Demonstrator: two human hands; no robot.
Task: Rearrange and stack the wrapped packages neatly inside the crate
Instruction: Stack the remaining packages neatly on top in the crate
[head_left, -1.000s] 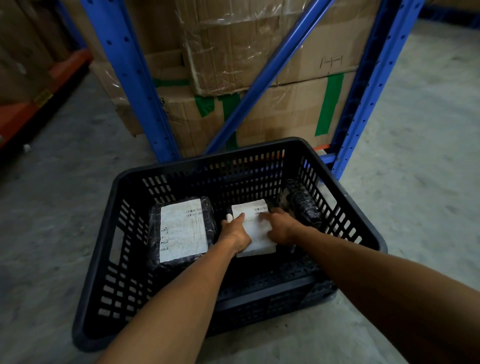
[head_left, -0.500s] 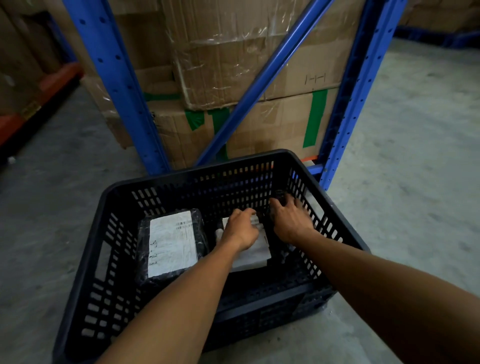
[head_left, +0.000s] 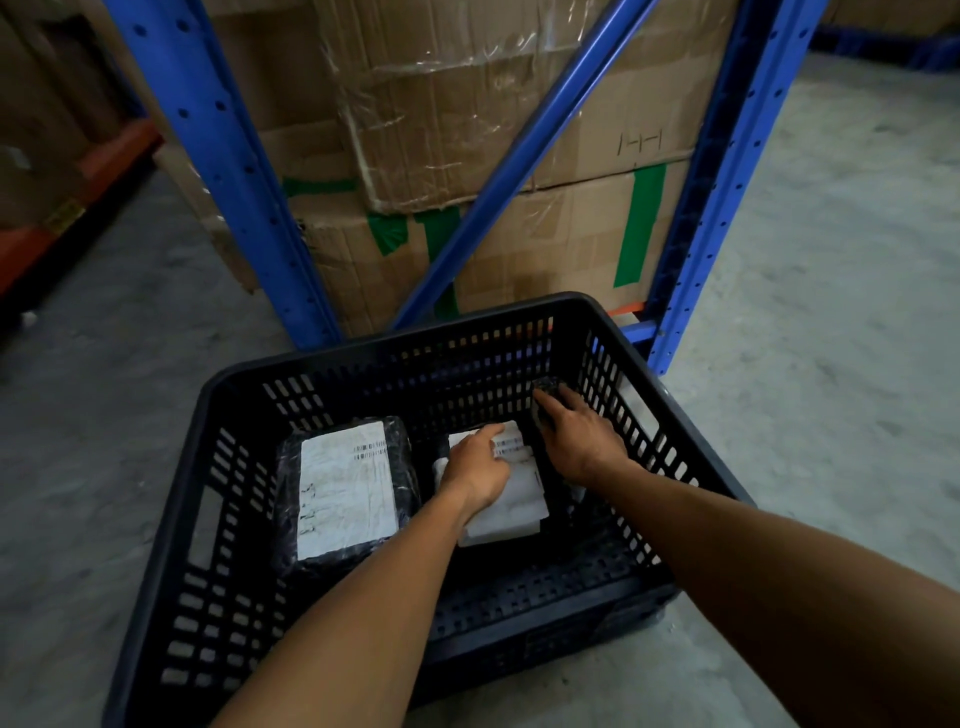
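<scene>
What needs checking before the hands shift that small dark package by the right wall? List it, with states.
1. Left hand rests flat on the white package: ok.
2. Right hand touches the small dark package: ok.
3. Firm grasp on it: cannot tell.
4. Large labelled package lies flat at the left of the crate: ok.
5. Packages stacked: not ok, side by side.

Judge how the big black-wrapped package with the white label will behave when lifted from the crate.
The large package looks boxy and flat-topped, so probably stiff and stable, unlikely to roll. Its glossy wrap could be slippery under fingers. It sits near the crate wall, so a two-handed lift seems wise.
</scene>
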